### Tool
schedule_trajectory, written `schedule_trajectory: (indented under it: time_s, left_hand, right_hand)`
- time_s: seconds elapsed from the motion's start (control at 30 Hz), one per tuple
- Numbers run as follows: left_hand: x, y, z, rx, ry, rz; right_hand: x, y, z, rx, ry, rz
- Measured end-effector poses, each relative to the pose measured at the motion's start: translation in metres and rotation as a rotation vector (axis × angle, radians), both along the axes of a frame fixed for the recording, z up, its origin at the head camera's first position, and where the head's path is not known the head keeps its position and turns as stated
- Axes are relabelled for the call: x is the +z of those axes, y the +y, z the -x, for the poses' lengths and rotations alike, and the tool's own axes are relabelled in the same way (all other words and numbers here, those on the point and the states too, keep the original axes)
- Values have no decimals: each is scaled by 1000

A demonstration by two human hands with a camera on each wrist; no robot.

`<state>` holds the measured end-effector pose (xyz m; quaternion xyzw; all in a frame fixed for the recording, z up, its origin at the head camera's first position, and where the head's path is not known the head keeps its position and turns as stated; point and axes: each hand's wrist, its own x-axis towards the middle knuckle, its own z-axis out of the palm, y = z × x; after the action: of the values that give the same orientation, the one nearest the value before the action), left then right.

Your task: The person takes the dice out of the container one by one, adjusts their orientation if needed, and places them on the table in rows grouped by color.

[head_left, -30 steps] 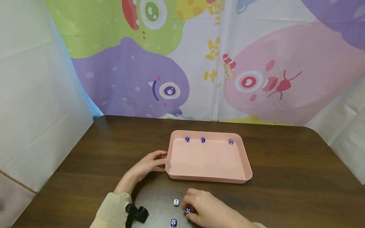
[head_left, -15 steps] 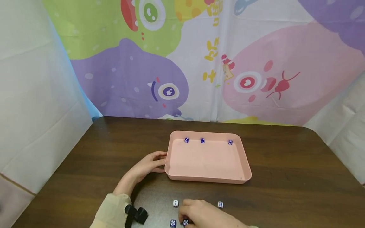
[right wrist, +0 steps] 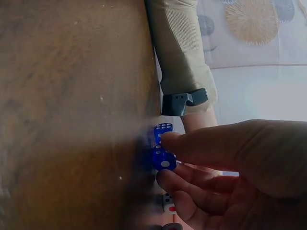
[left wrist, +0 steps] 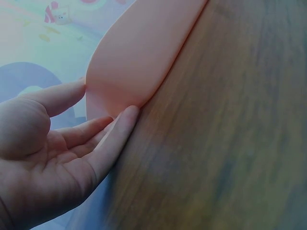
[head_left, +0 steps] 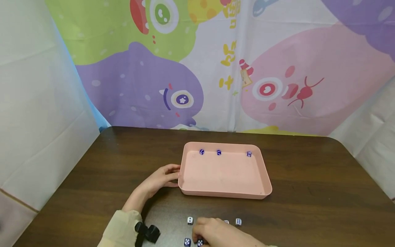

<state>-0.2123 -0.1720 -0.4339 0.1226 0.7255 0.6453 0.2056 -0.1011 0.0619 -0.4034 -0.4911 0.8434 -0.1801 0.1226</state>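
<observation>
A pink rectangular tray [head_left: 225, 175] lies on the table with three blue dice inside along its far wall, such as the middle blue die [head_left: 219, 152]. My left hand [head_left: 158, 180] touches the tray's left wall with thumb and fingertips, the fingers fairly straight. Near the table's front, my right hand [head_left: 220, 231] pinches a blue die [right wrist: 164, 158] between thumb and fingers, low at the tabletop. Just beside it sits another blue die [head_left: 187, 242]. In the head view the fingers partly cover the pinched die.
A white die [head_left: 190, 220] lies left of my right hand. Beyond that hand are another white die [head_left: 238, 222] and a partly hidden white die [head_left: 226, 222]. A black wrist device [head_left: 148, 232] sits on the left sleeve. A cartoon-printed curtain [head_left: 142, 85] hangs behind the table.
My right hand has drawn the pinched blue die toward the front edge, level with the other blue die. White dice beyond the hand have come into view. My left hand stays at the tray.
</observation>
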Motion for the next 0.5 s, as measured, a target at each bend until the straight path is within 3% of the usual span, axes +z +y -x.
schedule_trajectory:
  time_s: [0.2,0.27,0.5]
  left_hand:
    - [-1,0,1,7,-8,10]
    - [-1,1,1,9,-7,12]
    - [0,0,1,0,6,-3]
  right_hand:
    - [4,1,1,-39,-56,-1]
    - [7,2,1,-50,-32,32]
    - [20,13,12,-206,10,156]
